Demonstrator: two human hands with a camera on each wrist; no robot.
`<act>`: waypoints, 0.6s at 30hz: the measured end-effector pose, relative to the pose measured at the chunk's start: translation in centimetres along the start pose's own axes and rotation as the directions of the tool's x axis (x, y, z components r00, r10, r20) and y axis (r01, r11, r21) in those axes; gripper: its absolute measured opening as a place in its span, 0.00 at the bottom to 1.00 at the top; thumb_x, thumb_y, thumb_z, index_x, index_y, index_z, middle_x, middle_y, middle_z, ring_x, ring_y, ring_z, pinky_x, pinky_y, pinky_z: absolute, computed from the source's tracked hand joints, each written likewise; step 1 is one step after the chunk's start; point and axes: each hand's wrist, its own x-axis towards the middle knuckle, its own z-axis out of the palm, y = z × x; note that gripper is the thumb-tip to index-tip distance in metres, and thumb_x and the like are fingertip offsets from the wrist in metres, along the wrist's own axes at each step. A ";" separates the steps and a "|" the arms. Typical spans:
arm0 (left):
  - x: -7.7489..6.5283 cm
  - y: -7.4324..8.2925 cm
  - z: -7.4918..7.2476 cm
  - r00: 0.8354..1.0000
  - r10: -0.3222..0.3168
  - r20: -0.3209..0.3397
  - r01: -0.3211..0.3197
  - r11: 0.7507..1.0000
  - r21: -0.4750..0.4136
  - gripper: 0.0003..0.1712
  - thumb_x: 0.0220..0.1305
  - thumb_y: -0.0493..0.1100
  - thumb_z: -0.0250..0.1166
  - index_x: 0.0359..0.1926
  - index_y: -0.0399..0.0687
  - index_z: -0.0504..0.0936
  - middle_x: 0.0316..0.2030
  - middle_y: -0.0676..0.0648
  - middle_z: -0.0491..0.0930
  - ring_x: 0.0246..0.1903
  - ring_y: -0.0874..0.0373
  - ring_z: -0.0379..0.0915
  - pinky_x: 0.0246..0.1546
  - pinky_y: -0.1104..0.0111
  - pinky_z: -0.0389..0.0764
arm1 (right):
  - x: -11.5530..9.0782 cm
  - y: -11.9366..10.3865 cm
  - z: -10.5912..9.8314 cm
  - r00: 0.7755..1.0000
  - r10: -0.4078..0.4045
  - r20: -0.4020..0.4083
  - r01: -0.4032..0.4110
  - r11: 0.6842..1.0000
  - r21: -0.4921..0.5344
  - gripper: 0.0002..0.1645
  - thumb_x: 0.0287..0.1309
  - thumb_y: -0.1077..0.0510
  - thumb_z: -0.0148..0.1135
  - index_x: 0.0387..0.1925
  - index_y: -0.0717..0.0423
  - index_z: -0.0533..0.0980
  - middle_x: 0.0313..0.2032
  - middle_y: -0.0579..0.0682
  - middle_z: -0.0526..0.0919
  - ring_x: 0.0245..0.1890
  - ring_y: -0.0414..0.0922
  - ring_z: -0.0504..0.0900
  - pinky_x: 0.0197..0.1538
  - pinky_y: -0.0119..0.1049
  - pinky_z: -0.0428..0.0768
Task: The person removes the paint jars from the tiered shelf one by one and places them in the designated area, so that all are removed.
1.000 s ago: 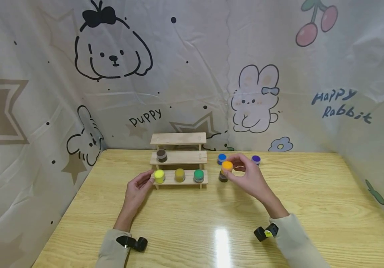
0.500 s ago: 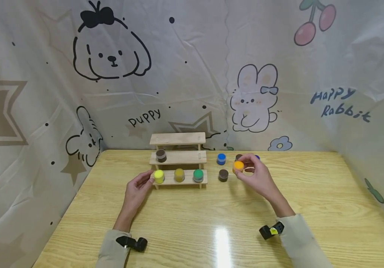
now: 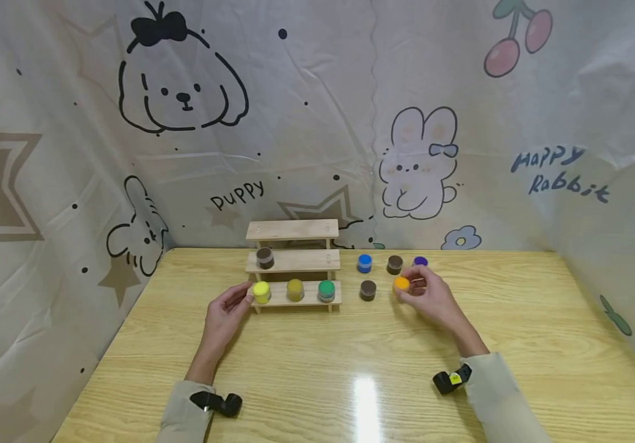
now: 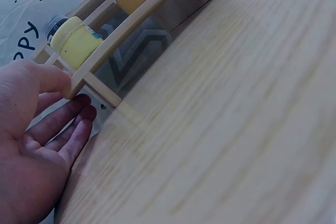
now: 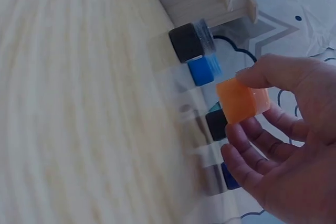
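My right hand (image 3: 431, 296) pinches a small paint pot (image 3: 401, 284) with an orange lid between thumb and fingers, close over the table; the right wrist view shows its orange pot (image 5: 237, 100) tilted. At the left end of a three-step wooden rack (image 3: 293, 229), my left hand (image 3: 227, 314) grips the lowest step's end, thumb and fingers around the board (image 4: 77, 83). On that step stand a yellow pot (image 3: 261, 292), a mustard pot (image 3: 295, 290) and a green pot (image 3: 326, 290). A dark brown pot (image 3: 264, 258) stands on the middle step.
Right of the rack, a blue pot (image 3: 364, 263), a dark pot (image 3: 394, 264) and a purple pot (image 3: 419, 261) form a back row on the wooden table (image 3: 306, 369). Another dark pot (image 3: 368, 290) stands in front of them. A printed curtain (image 3: 317, 141) hangs behind.
My right hand has carried the orange pot rightward and lower, away from the front dark pot. The back dark pot has come into view. My left hand stays at the rack.
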 end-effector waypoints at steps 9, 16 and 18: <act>0.0 0.0 -0.1 1.000 0.004 0.002 -0.004 1.000 -0.012 0.21 0.73 0.36 0.65 0.63 0.32 0.79 0.61 0.35 0.78 0.58 0.54 0.76 0.55 0.78 0.77 | 0.1 0.9 0.0 0.999 -0.007 0.042 0.007 1.000 0.004 0.22 0.58 0.63 0.75 0.51 0.66 0.76 0.47 0.61 0.81 0.45 0.53 0.82 0.48 0.29 0.81; 0.0 0.0 0.0 1.000 0.002 0.001 -0.002 1.000 -0.023 0.21 0.72 0.35 0.65 0.63 0.32 0.79 0.61 0.34 0.78 0.59 0.52 0.76 0.55 0.77 0.77 | 0.0 0.8 0.0 0.998 0.019 0.061 -0.019 1.000 -0.013 0.22 0.59 0.61 0.75 0.51 0.66 0.76 0.47 0.60 0.82 0.45 0.53 0.81 0.49 0.35 0.81; 0.1 0.0 0.0 1.000 0.000 0.000 0.000 1.000 -0.022 0.21 0.72 0.35 0.65 0.63 0.32 0.79 0.61 0.34 0.78 0.58 0.52 0.76 0.55 0.78 0.77 | 0.0 0.8 0.0 0.998 0.024 0.065 -0.023 1.000 -0.016 0.23 0.59 0.61 0.75 0.51 0.65 0.76 0.46 0.60 0.82 0.45 0.53 0.81 0.48 0.34 0.81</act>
